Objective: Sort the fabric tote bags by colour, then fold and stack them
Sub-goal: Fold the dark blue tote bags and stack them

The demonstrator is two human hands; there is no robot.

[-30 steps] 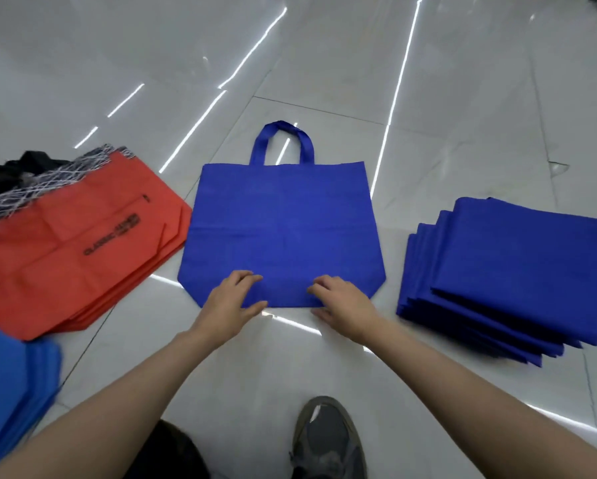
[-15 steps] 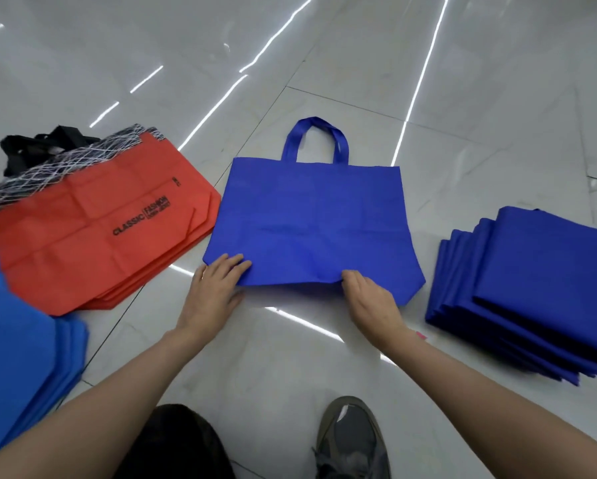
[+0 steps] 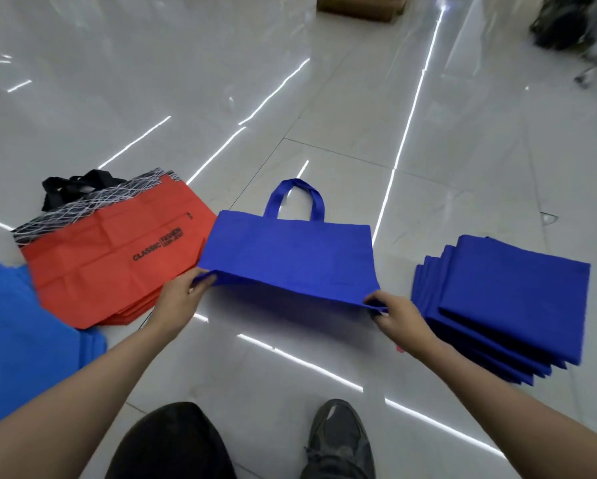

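Observation:
A dark blue tote bag (image 3: 286, 254) lies on the glossy floor in front of me, its handle pointing away. Its near bottom edge is lifted off the floor. My left hand (image 3: 183, 297) pinches the bag's near left corner, and my right hand (image 3: 399, 314) pinches the near right corner. To the right sits a stack of folded dark blue bags (image 3: 507, 302). On the left lies a pile of flat red bags (image 3: 110, 264) printed with black lettering. A lighter blue pile (image 3: 17, 337) fills the lower left.
Black handles (image 3: 76, 188) stick out behind the red pile. My knee (image 3: 172, 444) and shoe (image 3: 338, 440) are at the bottom edge. A cardboard box (image 3: 359, 5) stands far back, with a dark blurred shape (image 3: 566, 25) at the top right.
Both hands slid from the middle of the bag's bottom edge out to its corners, took hold and raised the edge. The camera tilted up, showing more floor.

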